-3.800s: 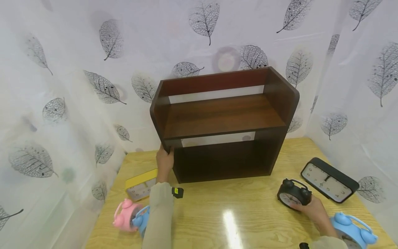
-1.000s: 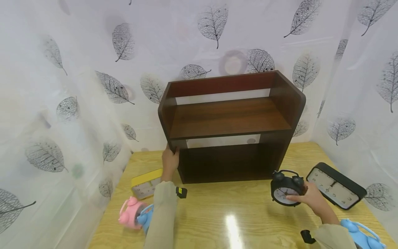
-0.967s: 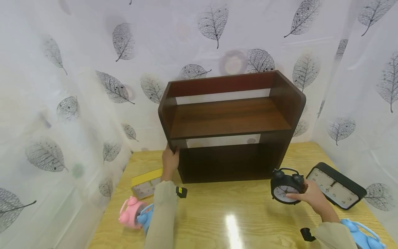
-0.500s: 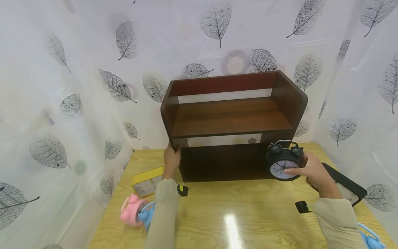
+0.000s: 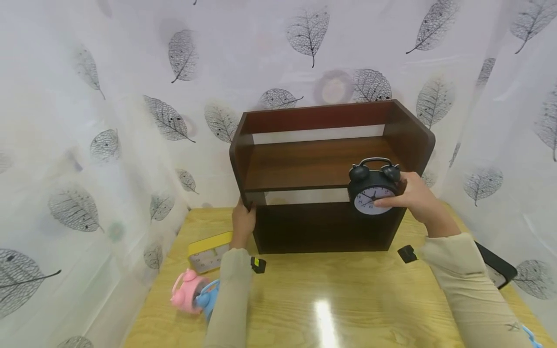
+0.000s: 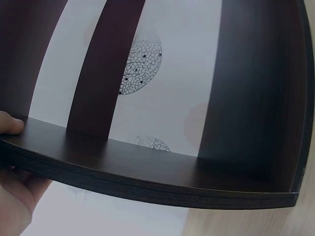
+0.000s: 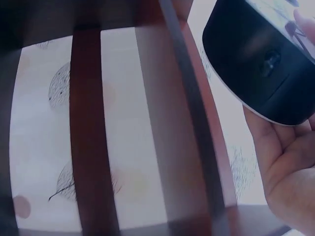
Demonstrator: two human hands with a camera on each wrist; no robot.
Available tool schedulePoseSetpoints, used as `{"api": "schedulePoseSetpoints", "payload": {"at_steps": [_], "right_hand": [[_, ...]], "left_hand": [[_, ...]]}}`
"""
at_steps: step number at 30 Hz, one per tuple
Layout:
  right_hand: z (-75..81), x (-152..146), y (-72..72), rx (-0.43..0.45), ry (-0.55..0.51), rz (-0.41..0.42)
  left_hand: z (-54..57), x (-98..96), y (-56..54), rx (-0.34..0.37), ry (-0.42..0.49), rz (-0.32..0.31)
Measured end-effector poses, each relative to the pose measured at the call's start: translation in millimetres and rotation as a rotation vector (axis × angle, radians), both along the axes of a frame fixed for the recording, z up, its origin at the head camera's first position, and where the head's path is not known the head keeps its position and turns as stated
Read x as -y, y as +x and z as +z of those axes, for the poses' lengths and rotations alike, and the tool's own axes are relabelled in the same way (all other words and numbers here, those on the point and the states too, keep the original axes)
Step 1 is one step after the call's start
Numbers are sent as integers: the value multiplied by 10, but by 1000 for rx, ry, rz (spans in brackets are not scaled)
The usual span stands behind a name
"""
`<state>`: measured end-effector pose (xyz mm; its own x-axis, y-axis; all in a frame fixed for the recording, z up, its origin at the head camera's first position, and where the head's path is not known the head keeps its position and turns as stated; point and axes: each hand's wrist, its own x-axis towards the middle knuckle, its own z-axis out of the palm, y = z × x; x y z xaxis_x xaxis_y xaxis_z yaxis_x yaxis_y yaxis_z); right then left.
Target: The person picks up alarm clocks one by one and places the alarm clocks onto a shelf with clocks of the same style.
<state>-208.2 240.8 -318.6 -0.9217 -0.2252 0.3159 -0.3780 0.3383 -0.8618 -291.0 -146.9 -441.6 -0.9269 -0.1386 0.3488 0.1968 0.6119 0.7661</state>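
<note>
A dark brown two-tier shelf (image 5: pixel 296 166) stands on the wooden table against the back curtain. My left hand (image 5: pixel 243 223) grips its left side panel; in the left wrist view the thumb (image 6: pixel 11 124) lies inside the panel and fingers are beneath its outer side. With my right hand (image 5: pixel 419 200) I hold a black twin-bell alarm clock (image 5: pixel 369 205) upright, thumb across its white face. The clock is in the air before the right part of the middle board. In the right wrist view its black casing (image 7: pixel 256 59) appears beside the shelf's boards.
A yellow rectangular clock (image 5: pixel 210 258), a pink alarm clock (image 5: pixel 186 294) and a blue one (image 5: pixel 206 300) sit on the table (image 5: pixel 291 299) at left. At right, my sleeve partly hides a black rectangular clock (image 5: pixel 496 263) and another blue clock (image 5: pixel 532 338).
My right hand has raised the black alarm clock off the table, up and leftward to the height of the middle board. My left hand has kept its grip on the shelf.
</note>
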Motion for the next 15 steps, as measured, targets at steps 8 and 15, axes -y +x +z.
{"api": "schedulePoseSetpoints", "payload": {"at_steps": [8, 15], "right_hand": [[231, 228, -249, 9, 77, -9], [384, 486, -445, 50, 36, -23]], "left_hand": [[29, -3, 32, -24, 11, -4], [9, -5, 18, -39, 3, 7]]}}
